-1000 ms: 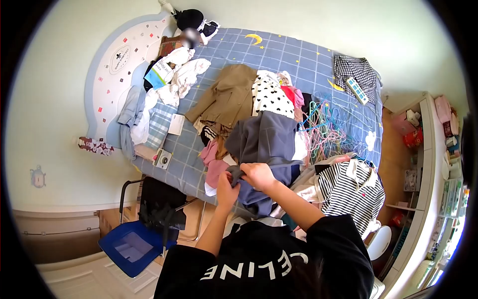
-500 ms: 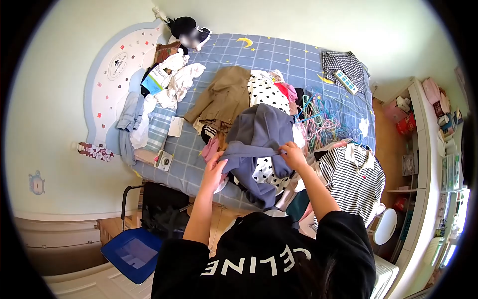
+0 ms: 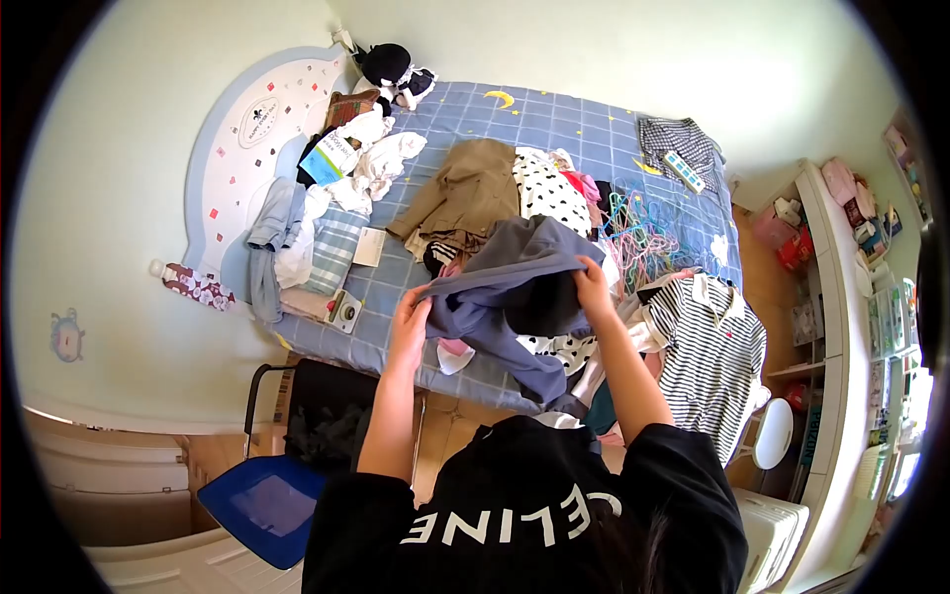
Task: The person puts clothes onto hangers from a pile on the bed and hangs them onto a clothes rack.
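Observation:
Between my two hands a thick grey-blue garment (image 3: pixel 485 317) is stretched by its banded edge, above the heap of clothes on the bed. My left hand (image 3: pixel 408 327) is closed on the left end of that band. At the other end, my right hand (image 3: pixel 594 289) grips the band with its fingers closed. The garment's dark inside shows below the band, and one part hangs toward me over the bed's edge. Whether it is a top or trousers I cannot tell. Under and behind it lie a brown jacket (image 3: pixel 460 188) and a white heart-print garment (image 3: pixel 551 193).
Tangled hangers (image 3: pixel 643 238) lie right of the heap, beside a striped polo shirt (image 3: pixel 708 342). White clothes (image 3: pixel 381 168) and a light-blue denim garment (image 3: pixel 272 223) are near the headboard (image 3: pixel 223 148). A chair (image 3: pixel 327 396) and a blue bin (image 3: pixel 262 505) stand at the lower left.
Both hands have risen a little and pulled the banded edge up and farther apart, so the garment's dark inside now shows. The camera view has shifted slightly.

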{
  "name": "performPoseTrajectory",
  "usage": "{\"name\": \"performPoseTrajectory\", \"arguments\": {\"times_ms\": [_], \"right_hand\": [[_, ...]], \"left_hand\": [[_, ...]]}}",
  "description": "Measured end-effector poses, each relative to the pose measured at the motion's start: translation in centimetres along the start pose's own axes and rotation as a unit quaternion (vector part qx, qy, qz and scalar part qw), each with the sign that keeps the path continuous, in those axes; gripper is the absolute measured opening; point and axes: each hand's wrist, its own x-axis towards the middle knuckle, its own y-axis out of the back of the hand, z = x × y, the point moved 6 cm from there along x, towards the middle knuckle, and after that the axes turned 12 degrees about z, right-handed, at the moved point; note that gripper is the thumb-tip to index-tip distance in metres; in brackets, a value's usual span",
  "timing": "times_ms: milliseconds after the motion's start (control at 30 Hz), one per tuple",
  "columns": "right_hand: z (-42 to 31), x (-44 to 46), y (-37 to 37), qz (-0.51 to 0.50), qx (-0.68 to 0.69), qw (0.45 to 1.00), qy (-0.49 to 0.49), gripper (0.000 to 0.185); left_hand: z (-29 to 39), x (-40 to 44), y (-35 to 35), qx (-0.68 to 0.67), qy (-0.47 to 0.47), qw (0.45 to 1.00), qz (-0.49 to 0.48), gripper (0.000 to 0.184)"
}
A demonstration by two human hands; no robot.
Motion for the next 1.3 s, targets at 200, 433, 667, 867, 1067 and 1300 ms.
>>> {"name": "performPoseTrajectory", "arguments": {"times_ms": [200, 433, 667, 867, 1067, 1300], "right_hand": [[-11.3, -4.6, 2.6, -0.150, 0.007, 0.968, -0.199, 0.021], [-18.0, -12.0, 6.7, -0.125, 0.183, 0.959, -0.178, 0.032], [-28.1, -18.3, 3.7, -0.143, 0.541, 0.823, -0.096, 0.058], [-27.2, -18.4, 2.0, -0.073, 0.525, 0.836, -0.142, 0.051], [-26.7, -17.1, 1.0, -0.091, 0.522, 0.829, -0.177, 0.044], [-22.5, -10.5, 7.9, 0.016, -0.071, 0.997, 0.016, 0.019]], "left_hand": [[2.2, 0.4, 4.0, 0.091, 0.112, 0.987, -0.073, 0.028], [9.2, -0.7, 3.4, -0.130, 0.146, 0.954, -0.226, 0.045], [14.0, -3.0, 0.2, -0.094, 0.061, 0.879, -0.464, 0.021], [7.8, -5.5, -3.9, 0.276, -0.083, 0.824, -0.488, 0.025], [8.7, -5.3, -5.9, 0.490, -0.466, 0.714, -0.181, 0.032], [12.8, -0.5, -4.5, 0.427, -0.369, 0.825, -0.028, 0.024]]}}
